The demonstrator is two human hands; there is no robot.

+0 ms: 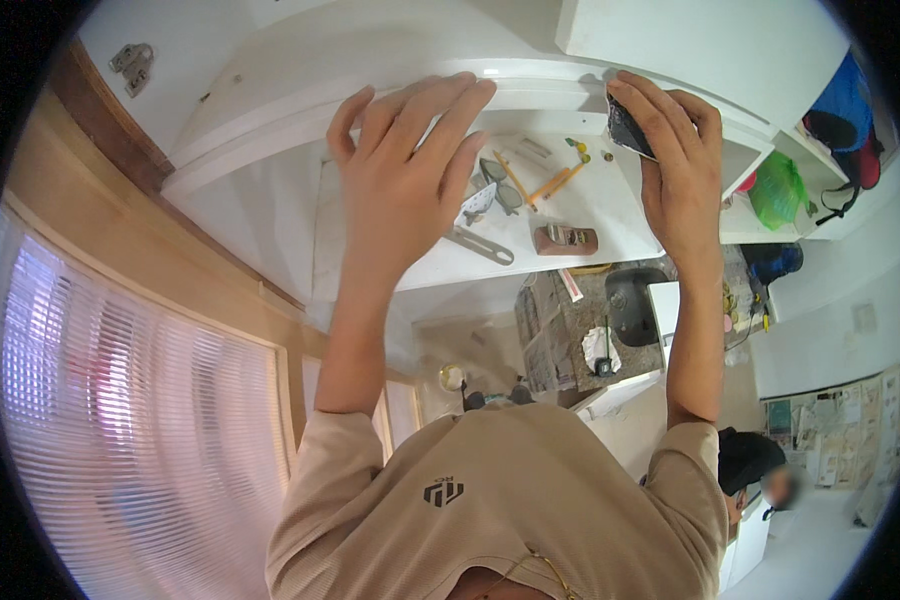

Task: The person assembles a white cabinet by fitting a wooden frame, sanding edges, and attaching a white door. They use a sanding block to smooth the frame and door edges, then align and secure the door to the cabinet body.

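in the head view both arms reach up to a white board [530, 95]. the left hand [400, 170] lies flat and spread wide on the board's edge, holding nothing. the right hand [675, 165] grips a dark sanding pad [628, 130], pressed against the board near its right end. below, on a white counter [610, 215], lie pencils [555, 182], goggles [500, 185], a metal bracket [480, 245] and a brown block [565, 239], well apart from both hands.

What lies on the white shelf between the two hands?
In the head view, between left hand and right hand: pencils, goggles, brown block.
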